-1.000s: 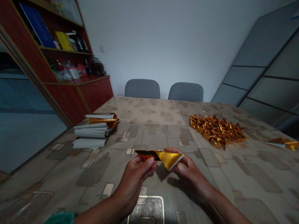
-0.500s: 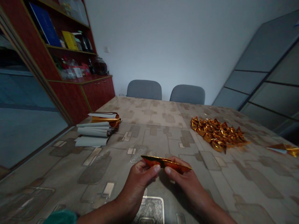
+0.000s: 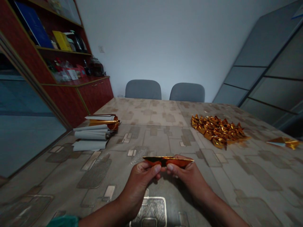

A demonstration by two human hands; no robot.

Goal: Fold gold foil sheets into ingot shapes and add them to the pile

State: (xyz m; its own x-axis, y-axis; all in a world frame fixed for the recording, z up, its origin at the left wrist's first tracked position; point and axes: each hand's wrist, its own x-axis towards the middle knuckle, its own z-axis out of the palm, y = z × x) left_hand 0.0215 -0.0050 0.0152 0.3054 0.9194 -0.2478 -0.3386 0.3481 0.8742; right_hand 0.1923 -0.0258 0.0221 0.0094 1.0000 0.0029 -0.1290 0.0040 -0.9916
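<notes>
Foil (image 3: 168, 161) levelled, seemingly pinched by left hand (image 3: 142, 180) and right hand (image 3: 190, 178).

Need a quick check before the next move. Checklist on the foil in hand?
Both hands on the piece: ok. The left hand and right hand each pinch one end of the folded foil strip.
Strip level: ok, held horizontal, seen edge-on.
Crease sharp: cannot tell, the edge-on view hides it.
Hands apart from the pile of folded gold foil pieces: ok.
Loose folded foil piece with the pile: not ok, it lies apart, to the pile's right.
</notes>
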